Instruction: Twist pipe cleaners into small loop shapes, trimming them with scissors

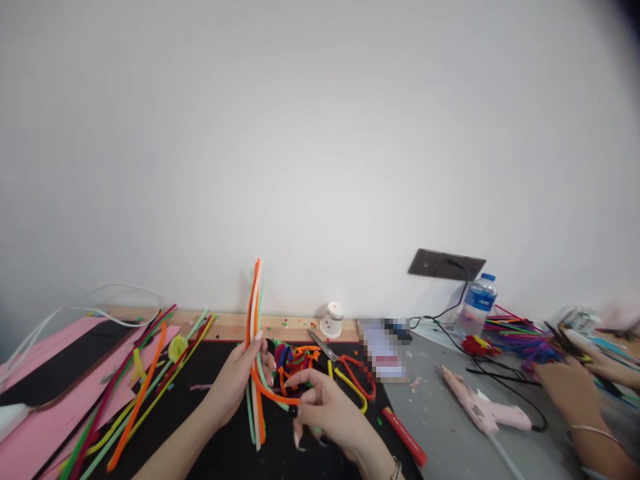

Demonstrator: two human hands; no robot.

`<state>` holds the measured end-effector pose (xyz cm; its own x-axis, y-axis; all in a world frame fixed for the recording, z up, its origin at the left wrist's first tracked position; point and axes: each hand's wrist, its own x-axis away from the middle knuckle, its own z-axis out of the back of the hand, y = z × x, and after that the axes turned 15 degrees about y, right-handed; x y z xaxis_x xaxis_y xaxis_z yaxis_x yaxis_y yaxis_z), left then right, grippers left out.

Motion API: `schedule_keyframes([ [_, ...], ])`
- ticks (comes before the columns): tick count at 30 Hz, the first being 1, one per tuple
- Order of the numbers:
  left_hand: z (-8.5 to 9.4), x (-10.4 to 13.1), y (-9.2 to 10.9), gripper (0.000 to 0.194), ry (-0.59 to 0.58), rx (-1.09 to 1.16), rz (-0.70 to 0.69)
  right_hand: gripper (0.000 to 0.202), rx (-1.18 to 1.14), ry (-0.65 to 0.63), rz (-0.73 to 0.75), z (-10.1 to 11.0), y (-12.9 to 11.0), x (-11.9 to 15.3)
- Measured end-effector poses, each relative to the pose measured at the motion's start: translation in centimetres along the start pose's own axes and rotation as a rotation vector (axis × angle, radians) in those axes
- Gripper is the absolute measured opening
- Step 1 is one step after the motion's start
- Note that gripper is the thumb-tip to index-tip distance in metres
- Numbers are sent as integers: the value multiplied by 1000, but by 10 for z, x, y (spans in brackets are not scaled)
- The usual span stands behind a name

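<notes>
My left hand (240, 377) is wrapped round an upright bundle of pipe cleaners (254, 307) in orange, white, pale pink and mint green. Its strands stick out above and below the fist. One orange pipe cleaner (275, 396) bends away from the bundle to the right, and my right hand (325, 410) pinches its end between thumb and finger. A mint green end lies close to the same fingertips. Behind my hands is a pile of coloured pipe cleaner pieces (303, 357). Scissors (327, 350) with red and yellow handles lie just right of it.
Loose pipe cleaners (145, 393) cover pink sheets (65, 340) at left. A paper cup (331, 320) stands by the wall. Rightward are a red tube (404, 437), a pink glue gun (483, 407), black cables, a bottle (477, 307) and another person's hands (570, 387).
</notes>
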<state>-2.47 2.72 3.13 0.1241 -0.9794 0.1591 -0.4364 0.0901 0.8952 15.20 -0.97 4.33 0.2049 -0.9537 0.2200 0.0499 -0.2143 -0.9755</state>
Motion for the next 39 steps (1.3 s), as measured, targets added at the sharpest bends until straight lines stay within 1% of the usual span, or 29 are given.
schedule_keyframes([
  [3,-4,4,5,27,-43,-49,6,38,-24,-119,-62,-2,4,1],
  [5,-7,9,8,27,-77,-63,15,40,-35,-170,-96,-4,9,1],
  [7,-9,13,9,28,-113,-75,32,35,-26,-206,-120,-6,14,1],
  [10,-10,17,10,30,-157,-87,64,22,1,-268,-147,-6,17,1],
  [12,-10,18,12,31,-175,-88,94,19,-12,-274,-146,-6,16,2],
  [14,-9,18,14,29,-185,-79,118,18,-43,-250,-124,-7,15,2],
  [18,-6,17,18,26,-159,-41,165,17,-91,-201,-39,-11,16,1],
  [22,-2,15,18,22,-124,-6,167,17,-104,-139,30,-13,16,1],
  [26,0,13,17,20,-150,55,177,18,-125,-64,120,-15,10,2],
  [31,-3,12,17,20,-163,73,189,24,-171,9,160,-19,3,1],
  [34,-4,9,16,21,-119,69,174,24,-187,66,204,-20,1,2],
  [37,-3,7,14,19,-54,72,149,25,-214,179,240,-19,0,2],
  [39,-2,7,13,20,-39,64,143,26,-233,237,262,-18,1,1],
])
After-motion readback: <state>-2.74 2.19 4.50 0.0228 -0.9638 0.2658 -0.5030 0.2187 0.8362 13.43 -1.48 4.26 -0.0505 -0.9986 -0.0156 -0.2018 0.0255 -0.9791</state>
